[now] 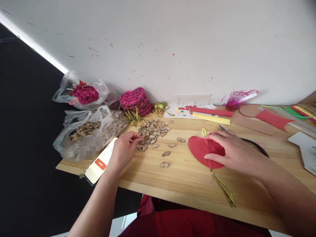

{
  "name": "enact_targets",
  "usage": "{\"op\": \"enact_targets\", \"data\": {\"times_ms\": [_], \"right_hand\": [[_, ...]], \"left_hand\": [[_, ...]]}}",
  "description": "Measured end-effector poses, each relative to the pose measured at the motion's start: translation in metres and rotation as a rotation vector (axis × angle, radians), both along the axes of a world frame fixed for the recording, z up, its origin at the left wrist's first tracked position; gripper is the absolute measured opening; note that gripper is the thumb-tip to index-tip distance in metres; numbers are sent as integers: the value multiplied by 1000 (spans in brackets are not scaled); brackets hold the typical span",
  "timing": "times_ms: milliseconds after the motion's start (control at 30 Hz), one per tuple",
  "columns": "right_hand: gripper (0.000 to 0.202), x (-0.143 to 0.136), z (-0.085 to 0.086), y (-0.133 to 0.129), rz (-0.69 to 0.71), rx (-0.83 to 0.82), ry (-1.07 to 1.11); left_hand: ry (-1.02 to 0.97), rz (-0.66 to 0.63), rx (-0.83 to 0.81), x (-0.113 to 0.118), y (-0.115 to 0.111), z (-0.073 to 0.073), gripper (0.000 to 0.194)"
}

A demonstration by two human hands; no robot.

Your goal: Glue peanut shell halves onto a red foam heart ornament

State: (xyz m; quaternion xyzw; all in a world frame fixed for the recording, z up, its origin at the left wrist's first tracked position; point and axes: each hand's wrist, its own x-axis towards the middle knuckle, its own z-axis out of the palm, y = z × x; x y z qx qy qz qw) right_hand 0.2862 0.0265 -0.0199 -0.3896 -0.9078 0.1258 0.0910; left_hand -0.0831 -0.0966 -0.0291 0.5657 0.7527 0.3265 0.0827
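My left hand (125, 148) is at the near left edge of a pile of peanuts (150, 130), thumb and fingertips pinched together. Whether a peanut is between them I cannot make out. My right hand (228, 148) grips a flat red rounded piece (197, 149), thumb at its near side and fingers across its top, covering its right part. A yellow loop (203, 132) sticks out from the far edge of the red piece, and a yellow-green tassel (224, 191) trails from its near edge. Several loose peanuts (165, 164) lie between the hands.
Left: a lit phone (98, 164), a plastic bag of peanuts (86, 131) and a stack of purple peanut-covered pieces (134, 98). Behind my right hand, a pointed metal tip (221, 127) and black handle (256, 144) show. Red strip (212, 112) and purple-stained cup (233, 102) stand near the wall.
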Motion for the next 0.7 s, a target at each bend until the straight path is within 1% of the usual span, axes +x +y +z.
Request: {"op": "enact_targets", "data": {"times_ms": [33,100,167,200,300,433,567,700], "right_hand": [[52,1,1,0,-9,-21,-12],[50,4,4,0,-26,-55,-33],[48,6,7,0,-41,-66,-39],[47,6,8,0,-44,-67,-38],[44,4,10,-2,-35,-66,-39],[46,1,12,-3,-13,-42,-34],[45,0,12,-4,13,-31,-23],[43,0,12,-4,27,-35,-18]], "left_hand": [[-112,2,-2,4,-1,1,18],[-328,-54,-14,16,-3,3,24],[-443,-137,-40,28,-3,5,28],[-452,-165,-59,35,-2,6,28],[-362,-176,-108,52,7,6,24],[-238,-211,-148,68,28,5,20],[-119,-241,-162,77,45,2,15],[63,-221,-115,81,47,-2,14]]}}
